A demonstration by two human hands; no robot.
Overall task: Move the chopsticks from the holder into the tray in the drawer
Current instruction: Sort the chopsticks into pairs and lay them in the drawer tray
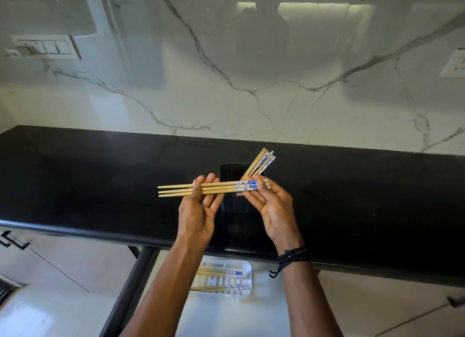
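Chopsticks (221,188) up and level, a small bundle stretched sideways between both hands above the black counter (100,180). Left grip (198,205) takes the plain wooden half: fingers fairly straight behind the sticks, thumb laid across the front, so the bundle is pinched there, and three bare tips poke out beyond it to the left. Right grip (271,203) has the blue-and-white patterned ends, fingertips curled over them, narrow round the bundle, palm facing the camera.

Just behind the two grips, in the gap between them, sits the black holder (232,171) on the counter, partly hidden by fingers. Out of it, up and to the right of the right grip, lean the remaining sticks (261,161), fanned and tilted, some ends plain, some patterned. They pass close behind the right grip's fingertips; touching or not, can't tell.

Below the grips, under the counter's front edge, the drawer (251,321) stands open, and between the two forearms there's the white tray (219,296). Stowed sticks (221,273) lie in it left to right, in at least two compartments, patterned ends to the right, the same way round as the bundle above. Black beaded bands (292,257) circle the wrist under the right grip. Beyond the holder, a veined marble wall (251,72), with a switch plate (47,47) far up to the left of the left grip.
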